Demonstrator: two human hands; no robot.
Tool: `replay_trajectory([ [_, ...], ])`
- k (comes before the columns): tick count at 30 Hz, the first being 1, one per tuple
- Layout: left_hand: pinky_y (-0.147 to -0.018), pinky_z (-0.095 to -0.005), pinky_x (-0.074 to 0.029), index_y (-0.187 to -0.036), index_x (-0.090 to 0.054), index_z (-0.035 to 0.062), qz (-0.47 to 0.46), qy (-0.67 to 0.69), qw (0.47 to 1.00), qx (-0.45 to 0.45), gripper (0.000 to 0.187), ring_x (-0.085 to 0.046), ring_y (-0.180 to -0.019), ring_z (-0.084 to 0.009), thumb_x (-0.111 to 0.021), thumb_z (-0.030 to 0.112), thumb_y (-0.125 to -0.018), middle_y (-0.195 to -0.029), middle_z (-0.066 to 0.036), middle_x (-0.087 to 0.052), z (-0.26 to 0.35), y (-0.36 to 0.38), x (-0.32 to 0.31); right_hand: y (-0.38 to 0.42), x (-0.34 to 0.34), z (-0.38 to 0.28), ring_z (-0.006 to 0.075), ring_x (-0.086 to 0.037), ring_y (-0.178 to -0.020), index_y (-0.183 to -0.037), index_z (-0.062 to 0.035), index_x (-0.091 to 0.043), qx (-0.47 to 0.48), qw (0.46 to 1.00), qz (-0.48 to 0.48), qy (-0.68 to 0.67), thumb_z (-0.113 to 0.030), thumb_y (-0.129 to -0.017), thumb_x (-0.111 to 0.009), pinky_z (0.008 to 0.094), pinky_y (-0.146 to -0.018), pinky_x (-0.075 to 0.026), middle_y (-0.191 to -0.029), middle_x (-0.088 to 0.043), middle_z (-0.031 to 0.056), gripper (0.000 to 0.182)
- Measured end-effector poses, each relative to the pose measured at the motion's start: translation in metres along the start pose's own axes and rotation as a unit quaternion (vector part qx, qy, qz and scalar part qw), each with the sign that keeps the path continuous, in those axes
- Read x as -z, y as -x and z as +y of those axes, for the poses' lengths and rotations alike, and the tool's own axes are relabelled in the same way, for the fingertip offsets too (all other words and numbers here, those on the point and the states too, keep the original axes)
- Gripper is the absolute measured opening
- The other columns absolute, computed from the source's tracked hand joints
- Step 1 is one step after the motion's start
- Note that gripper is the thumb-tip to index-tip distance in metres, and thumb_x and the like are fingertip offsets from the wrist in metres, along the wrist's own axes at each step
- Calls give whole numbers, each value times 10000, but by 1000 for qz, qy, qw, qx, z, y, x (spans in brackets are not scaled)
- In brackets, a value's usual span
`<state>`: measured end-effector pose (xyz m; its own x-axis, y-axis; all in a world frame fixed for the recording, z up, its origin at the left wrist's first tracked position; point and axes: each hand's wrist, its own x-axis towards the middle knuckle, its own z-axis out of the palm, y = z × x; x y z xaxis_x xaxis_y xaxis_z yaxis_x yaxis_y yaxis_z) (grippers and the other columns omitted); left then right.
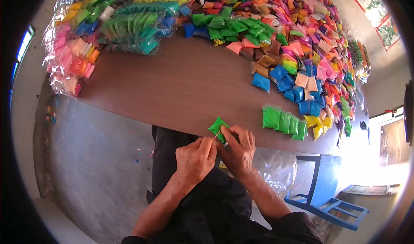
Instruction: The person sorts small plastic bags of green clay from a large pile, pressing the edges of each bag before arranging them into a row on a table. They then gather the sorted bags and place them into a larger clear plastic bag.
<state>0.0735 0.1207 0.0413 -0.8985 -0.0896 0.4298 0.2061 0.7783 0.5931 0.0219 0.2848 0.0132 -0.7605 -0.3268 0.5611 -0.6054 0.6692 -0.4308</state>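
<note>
While bagged packets line the table beyond and left of the hands, the left hand pinches a thin reddish stick against a green packet. The right hand grips that packet at the near edge, seemingly to steady it. Just rightward, four green packets overlap in a row, perhaps to stay distinct from the loose heap beyond.

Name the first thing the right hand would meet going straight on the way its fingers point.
Most likely the green packet, which the right hand touches with its fingers. Past it, the line seems to run over bare brown tabletop, though depth is unclear.
</note>
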Motion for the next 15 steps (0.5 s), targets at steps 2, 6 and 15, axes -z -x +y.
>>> replay_trajectory([
  [2, -522, -410, -513, -917, -665, 64, -6, -25, 1000, -12, 137, -700, -595, -301, -795, 40, -955, -748, -109, -687, -5, 1, -6, 1, -2, 3, 278, -655, -963, -1261, -133, -804, 14, 1000, 8, 1, -204, -816, -938, 437, -810, -501, -1169, -671, 45, 470],
  [6, -519, -410, -510, -913, -660, 65, 13, -37, 999, -15, 142, -712, -609, -311, -793, 40, -957, -759, -118, -704, -21, -4, -11, 2, -2, 6, 274, -655, -968, -1272, -153, -807, 30, 1000, 9, 6, -181, -822, -932, 433, -810, -498, -1172, -673, 37, 468],
  [15, -513, -441, -515, -838, -607, 93, 33, -22, 999, -2, 211, -691, -598, -339, -786, 82, -948, -708, -102, -663, -14, -4, -12, 3, -5, 5, 283, -669, -999, -1253, -134, -813, 21, 1000, 17, -2, -95, -741, -945, 442, -840, -519, -1153, -679, 53, 530],
])
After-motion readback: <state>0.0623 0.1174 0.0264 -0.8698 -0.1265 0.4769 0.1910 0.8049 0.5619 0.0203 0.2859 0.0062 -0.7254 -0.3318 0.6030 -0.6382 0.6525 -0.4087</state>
